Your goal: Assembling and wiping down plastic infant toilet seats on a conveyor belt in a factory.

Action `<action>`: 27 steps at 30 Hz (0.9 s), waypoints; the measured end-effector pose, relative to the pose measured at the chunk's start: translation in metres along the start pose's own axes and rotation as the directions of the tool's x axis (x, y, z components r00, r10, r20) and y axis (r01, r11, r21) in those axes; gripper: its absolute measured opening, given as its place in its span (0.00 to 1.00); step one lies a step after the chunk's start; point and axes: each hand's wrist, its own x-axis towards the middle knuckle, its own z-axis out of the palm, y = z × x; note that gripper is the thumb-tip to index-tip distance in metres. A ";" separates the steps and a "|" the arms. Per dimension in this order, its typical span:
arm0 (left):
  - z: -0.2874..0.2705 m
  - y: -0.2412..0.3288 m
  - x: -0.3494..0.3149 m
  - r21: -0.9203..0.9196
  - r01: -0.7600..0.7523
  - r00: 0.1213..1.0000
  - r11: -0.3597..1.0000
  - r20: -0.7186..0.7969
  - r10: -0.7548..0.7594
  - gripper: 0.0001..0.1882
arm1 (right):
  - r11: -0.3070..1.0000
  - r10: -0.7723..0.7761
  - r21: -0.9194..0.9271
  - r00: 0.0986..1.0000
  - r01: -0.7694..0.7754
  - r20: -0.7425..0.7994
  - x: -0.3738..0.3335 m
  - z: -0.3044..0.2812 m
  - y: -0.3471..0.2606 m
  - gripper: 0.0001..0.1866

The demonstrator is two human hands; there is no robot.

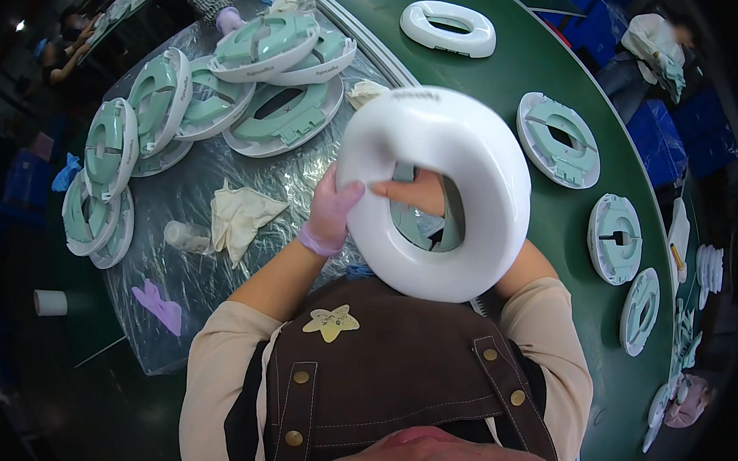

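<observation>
In front of my chest I hold up a white child's toilet seat (pixel 491 170), its smooth ring side facing me. My left hand (pixel 333 211), in a purple glove, grips its left rim. My right hand (pixel 418 191) reaches behind the ring from the right, and its bare fingers show through the central hole; the rest of it is hidden. Part of the seat's green underside (pixel 405 220) is visible through the hole. To the left, several more seats with green undersides (pixel 153 103) lie overlapped in a curved row on a plastic-covered table (pixel 164 273).
A crumpled cream cloth (pixel 243 219), a clear bottle (pixel 188 237) and a purple glove (pixel 158 305) lie on the plastic. On the right, a green conveyor (pixel 546 233) carries spaced-out seats (pixel 559 141). At the far side, a co-worker's gloved hand (pixel 229 20) is beside the stacked seats.
</observation>
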 end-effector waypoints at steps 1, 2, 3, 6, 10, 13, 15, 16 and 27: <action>0.003 0.000 0.003 -0.047 0.072 0.996 0.996 -0.042 -0.074 0.27 | 0.957 0.173 0.236 0.985 -0.166 -0.008 0.003 0.006 0.006 0.34; 0.005 0.000 0.006 -0.091 0.138 0.986 0.986 -0.083 -0.146 0.24 | 0.945 0.191 0.280 0.981 -0.172 -0.044 0.008 0.012 0.016 0.33; 0.004 -0.005 0.006 -0.090 0.140 0.986 0.986 -0.081 -0.148 0.24 | 0.944 0.192 0.281 0.980 -0.172 -0.047 0.009 0.014 0.021 0.33; -0.004 -0.019 0.006 -0.216 0.168 0.971 0.962 -0.133 -0.199 0.21 | 0.855 0.427 0.284 0.900 -0.434 0.091 0.010 0.016 0.020 0.34; -0.004 -0.016 0.001 -0.191 0.201 0.968 0.961 -0.115 -0.225 0.22 | 0.853 0.389 0.372 0.921 -0.366 0.014 0.001 0.029 0.035 0.32; -0.001 -0.009 -0.003 -0.139 0.203 0.959 0.969 -0.173 -0.226 0.23 | 0.765 0.348 0.497 0.912 -0.410 0.216 -0.009 0.022 0.044 0.32; 0.005 0.001 -0.003 -0.106 0.204 0.953 0.973 -0.208 -0.222 0.23 | 0.391 0.233 0.823 0.909 -0.412 0.345 -0.026 0.023 0.065 0.33; 0.006 0.008 -0.005 -0.087 0.198 0.944 0.976 -0.251 -0.213 0.23 | 0.543 0.388 0.684 0.868 -0.487 0.310 -0.037 0.005 0.065 0.35; 0.008 0.050 0.001 -0.459 0.230 0.953 0.858 -0.072 -0.295 0.24 | 0.388 0.467 0.875 0.880 -0.290 0.085 -0.043 -0.012 0.077 0.29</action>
